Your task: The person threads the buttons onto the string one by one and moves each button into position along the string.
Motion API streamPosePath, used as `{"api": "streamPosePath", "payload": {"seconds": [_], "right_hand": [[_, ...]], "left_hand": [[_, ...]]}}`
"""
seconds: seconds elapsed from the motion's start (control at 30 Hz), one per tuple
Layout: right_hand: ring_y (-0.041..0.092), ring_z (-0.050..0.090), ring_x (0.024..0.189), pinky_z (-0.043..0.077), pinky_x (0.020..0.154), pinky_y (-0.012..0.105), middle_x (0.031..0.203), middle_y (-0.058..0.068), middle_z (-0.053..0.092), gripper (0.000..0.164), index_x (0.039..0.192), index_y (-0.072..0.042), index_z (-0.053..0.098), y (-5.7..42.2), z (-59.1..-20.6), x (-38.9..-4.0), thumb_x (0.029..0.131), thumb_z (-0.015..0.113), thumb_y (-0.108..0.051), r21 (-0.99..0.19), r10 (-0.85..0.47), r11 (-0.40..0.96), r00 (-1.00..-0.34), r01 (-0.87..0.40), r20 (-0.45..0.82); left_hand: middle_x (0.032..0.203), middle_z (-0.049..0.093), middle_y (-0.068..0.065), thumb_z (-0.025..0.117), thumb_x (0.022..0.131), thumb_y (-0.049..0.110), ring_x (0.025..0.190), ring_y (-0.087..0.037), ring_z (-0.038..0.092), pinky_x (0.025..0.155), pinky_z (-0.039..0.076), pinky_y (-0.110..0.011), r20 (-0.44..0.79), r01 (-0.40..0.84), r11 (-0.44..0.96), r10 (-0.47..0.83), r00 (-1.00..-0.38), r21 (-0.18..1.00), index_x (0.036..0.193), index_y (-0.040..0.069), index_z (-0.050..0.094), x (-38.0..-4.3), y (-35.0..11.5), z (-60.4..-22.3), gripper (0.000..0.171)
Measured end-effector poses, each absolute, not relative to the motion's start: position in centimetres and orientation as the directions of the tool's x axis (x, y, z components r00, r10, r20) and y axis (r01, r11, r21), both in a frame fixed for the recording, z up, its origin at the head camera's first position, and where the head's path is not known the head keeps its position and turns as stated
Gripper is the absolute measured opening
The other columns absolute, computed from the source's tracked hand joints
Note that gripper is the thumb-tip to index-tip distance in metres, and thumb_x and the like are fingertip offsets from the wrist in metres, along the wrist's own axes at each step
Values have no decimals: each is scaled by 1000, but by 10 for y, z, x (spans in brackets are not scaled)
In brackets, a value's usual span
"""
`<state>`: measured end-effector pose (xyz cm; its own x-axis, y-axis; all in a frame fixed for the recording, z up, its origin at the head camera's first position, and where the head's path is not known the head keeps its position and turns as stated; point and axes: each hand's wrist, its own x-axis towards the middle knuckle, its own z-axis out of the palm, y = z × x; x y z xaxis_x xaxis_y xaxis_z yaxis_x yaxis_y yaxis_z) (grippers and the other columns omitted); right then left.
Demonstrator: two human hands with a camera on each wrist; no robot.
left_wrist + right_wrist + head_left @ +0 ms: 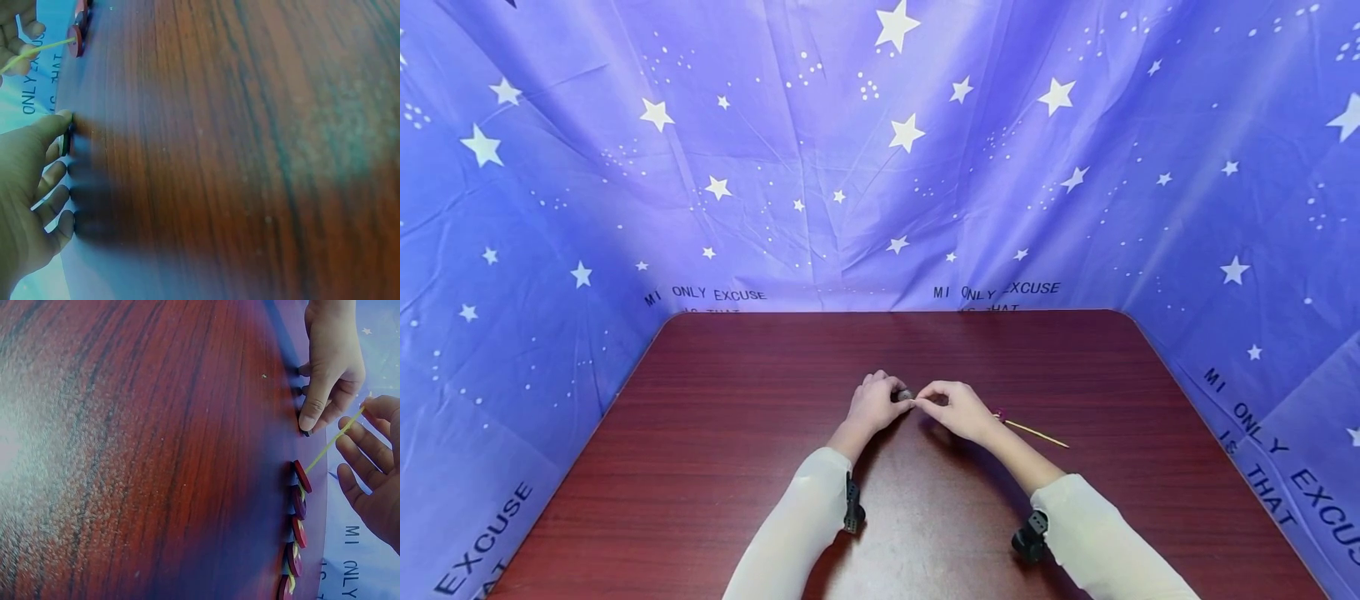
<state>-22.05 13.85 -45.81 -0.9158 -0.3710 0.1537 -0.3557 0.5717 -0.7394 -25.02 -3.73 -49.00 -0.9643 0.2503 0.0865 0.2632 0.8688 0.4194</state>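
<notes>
My left hand point(877, 404) is low over the middle of the table, its thumb and forefinger holding a small dark disc point(65, 142) at the tabletop. Close by on the right, my right hand point(957, 410) pinches a yellow string point(331, 441) between thumb and forefinger; its other fingers are spread. Red and purple button-like discs point(300, 532) are strung in a row on the string and lie along the table. From above, my right hand and wrist hide most of that row. The string's other end sticks out to the right of the wrist.
The dark red wood-grain table point(737, 358) has rounded far corners. Purple-blue cloth point(820, 158) with white stars and printed words hangs behind it and on both sides. A black wrist camera point(853, 504) sits at the left sleeve, another camera point(1030, 536) at the right.
</notes>
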Motion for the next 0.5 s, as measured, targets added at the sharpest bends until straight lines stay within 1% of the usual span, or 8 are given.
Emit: {"api": "streamPosePath", "payload": {"seconds": [0.23, 0.33, 0.5], "right_hand": [[9, 61, 83, 50, 77, 27, 86, -4, 70, 11, 90, -14, 71, 139, -460, -222, 88, 64, -22, -737, -377, 564, -911, -371, 170], [7, 61, 83, 50, 77, 26, 86, -5, 69, 12, 90, -13, 71, 140, -461, -223, 89, 63, -22, -738, -381, 567, -911, -367, 160], [8, 61, 83, 49, 76, 25, 86, -5, 69, 11, 90, -13, 71, 140, -460, -223, 88, 64, -21, -732, -383, 573, -910, -368, 158]], "left_hand": [[94, 58, 2, 71, 81, 39, 94, -17, 54, 84, 47, -32, 85, 266, 809, 261, -962, 524, 103, 14, 69, -252, -43, -492, 34], [95, 59, 0, 71, 81, 37, 92, -17, 56, 84, 47, -32, 89, 275, 774, 274, -958, 571, 104, 11, 69, -252, -46, -490, 34], [95, 61, -2, 71, 82, 34, 87, -16, 58, 82, 48, -32, 97, 285, 727, 290, -952, 624, 105, 9, 68, -252, -51, -486, 34]]}}
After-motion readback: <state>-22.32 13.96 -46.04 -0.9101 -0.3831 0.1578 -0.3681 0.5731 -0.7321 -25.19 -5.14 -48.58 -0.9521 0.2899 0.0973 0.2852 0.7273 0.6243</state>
